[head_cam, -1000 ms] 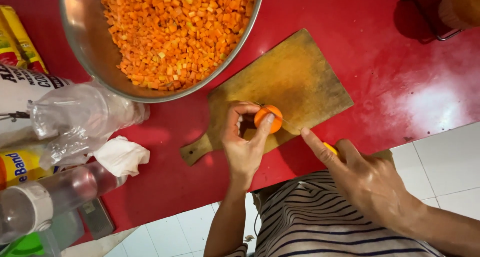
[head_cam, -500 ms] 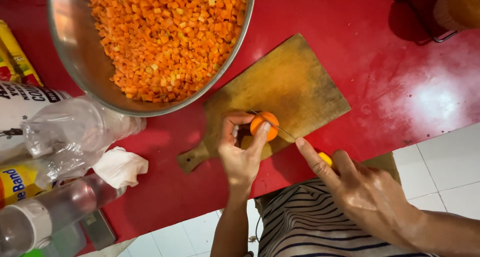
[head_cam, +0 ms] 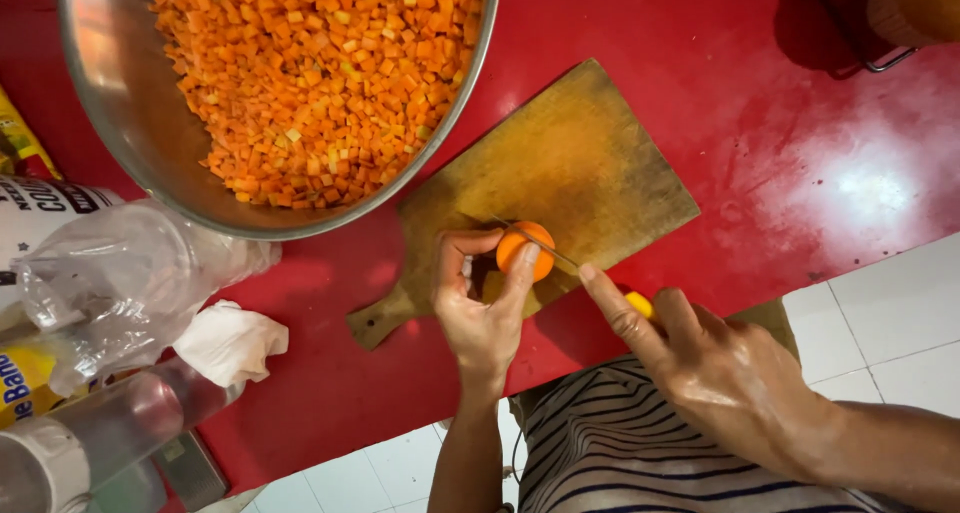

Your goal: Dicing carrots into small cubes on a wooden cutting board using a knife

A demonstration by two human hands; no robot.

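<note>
Right hand (head_cam: 725,373), at five o'clock, fingers closed around a yellow-handled knife (head_cam: 590,276), forefinger extended along it. Left hand (head_cam: 480,308) pinches a carrot piece (head_cam: 525,250) between thumb and fingertips on the wooden cutting board (head_cam: 580,163); blade touches carrot. At eleven o'clock, metal bowl (head_cam: 130,133) holds diced carrot (head_cam: 320,73).

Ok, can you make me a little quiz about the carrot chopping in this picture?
1. True or false: the left hand steadies the carrot piece on the wooden cutting board.
2. What does the right hand hold? A) spoon B) yellow-handled knife C) fork
3. What fills the metal bowl?

Key: 1 true. 2 B. 3 Diced carrot.
</note>
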